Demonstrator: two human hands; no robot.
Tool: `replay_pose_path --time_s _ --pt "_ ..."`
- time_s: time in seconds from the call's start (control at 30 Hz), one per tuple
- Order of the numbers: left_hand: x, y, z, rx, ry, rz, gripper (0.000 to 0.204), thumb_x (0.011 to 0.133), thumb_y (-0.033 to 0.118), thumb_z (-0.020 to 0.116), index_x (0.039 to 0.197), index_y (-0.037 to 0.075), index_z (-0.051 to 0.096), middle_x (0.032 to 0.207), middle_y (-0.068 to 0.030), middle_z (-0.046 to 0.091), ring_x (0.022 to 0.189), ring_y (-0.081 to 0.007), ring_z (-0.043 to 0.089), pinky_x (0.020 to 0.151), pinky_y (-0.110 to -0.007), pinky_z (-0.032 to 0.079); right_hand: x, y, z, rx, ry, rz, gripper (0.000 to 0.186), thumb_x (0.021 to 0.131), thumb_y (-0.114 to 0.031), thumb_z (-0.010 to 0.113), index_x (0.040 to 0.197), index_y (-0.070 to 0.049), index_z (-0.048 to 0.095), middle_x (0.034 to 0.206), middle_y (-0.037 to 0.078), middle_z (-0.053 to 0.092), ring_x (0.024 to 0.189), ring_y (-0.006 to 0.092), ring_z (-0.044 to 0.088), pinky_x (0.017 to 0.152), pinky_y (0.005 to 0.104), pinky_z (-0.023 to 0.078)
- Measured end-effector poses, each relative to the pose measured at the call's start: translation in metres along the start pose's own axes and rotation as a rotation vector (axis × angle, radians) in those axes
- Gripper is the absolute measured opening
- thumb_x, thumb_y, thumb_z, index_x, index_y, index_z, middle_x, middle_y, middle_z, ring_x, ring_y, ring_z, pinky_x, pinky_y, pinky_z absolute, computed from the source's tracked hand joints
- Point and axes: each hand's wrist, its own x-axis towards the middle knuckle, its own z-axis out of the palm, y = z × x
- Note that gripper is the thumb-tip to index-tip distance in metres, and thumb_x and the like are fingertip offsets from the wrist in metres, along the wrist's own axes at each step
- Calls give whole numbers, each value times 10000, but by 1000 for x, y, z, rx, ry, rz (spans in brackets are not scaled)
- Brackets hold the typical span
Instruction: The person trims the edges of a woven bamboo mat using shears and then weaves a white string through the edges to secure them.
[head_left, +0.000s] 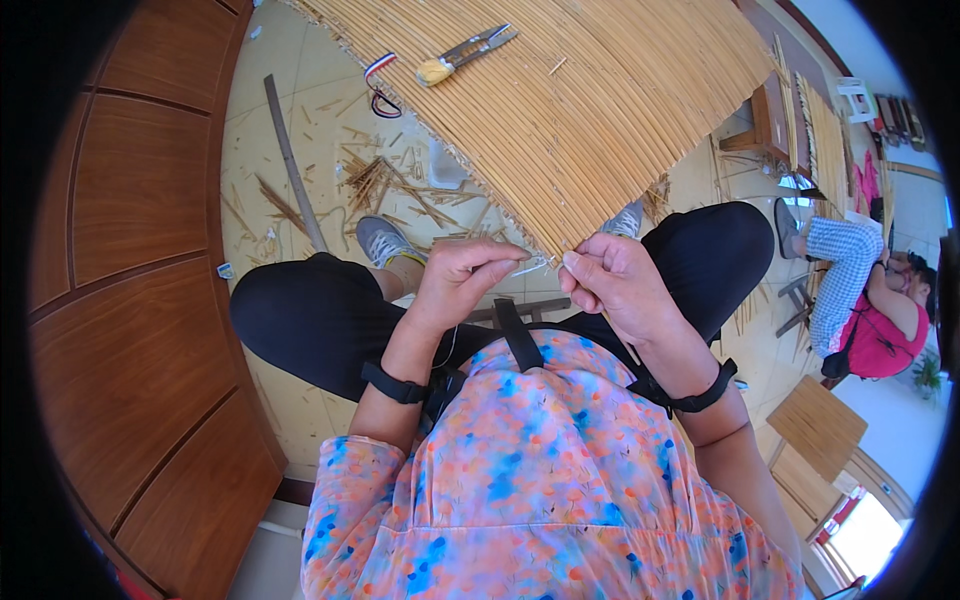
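Observation:
A large woven reed mat point(590, 110) slopes down toward my lap, its near corner between my hands. My left hand point(460, 280) is closed in a pinch just left of that corner, on a thin pale cord point(537, 264) running to the mat's edge. With thumb and fingers, my right hand point(622, 282) grips a reed stick point(628, 347) at the corner; the stick's lower end sticks out below the palm. On the mat lies a knife point(465, 55) with a yellowish wrapped handle. A striped ribbon loop point(382, 88) hangs at the mat's left edge.
Cut reed scraps point(375, 185) litter the tiled floor by my shoe, near a long flat strip point(290, 160). Brown wooden cabinets point(140, 180) line the left. At right a person in pink point(880, 330) sits by another reed mat point(825, 145); a wooden stool point(815, 425) stands nearer.

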Motion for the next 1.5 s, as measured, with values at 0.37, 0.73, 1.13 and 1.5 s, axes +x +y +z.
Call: replay_pose_path --time_s 0.37,0.73,1.13,1.5 --pt "-1 -7 -5 90 -23 72 123 809 33 618 914 -4 669 779 -75 653 619 -104 553 552 -229 431 -1 -2 3 27 14 2 150 906 -114 535 877 33 542 716 64 568 509 75 448 450 182 347" --pt "-28 5 -17 -123 139 -290 69 876 56 548 909 -1 569 812 -20 565 576 -54 465 531 -197 389 1 -2 -1 18 -7 44 158 899 -131 535 962 8 573 721 37 585 515 53 465 461 182 356" --pt "-12 14 23 -630 146 -238 68 883 63 552 912 3 565 828 -57 603 683 -109 576 665 -243 486 1 -4 1 10 -1 66 163 899 -142 538 931 15 568 763 62 600 507 67 479 431 178 348" --pt "-22 7 38 -619 305 -215 95 901 102 540 959 26 537 718 -41 562 636 -95 529 582 -226 440 4 2 2 27 15 15 151 902 -130 536 916 18 564 742 53 586 496 63 436 426 182 316"
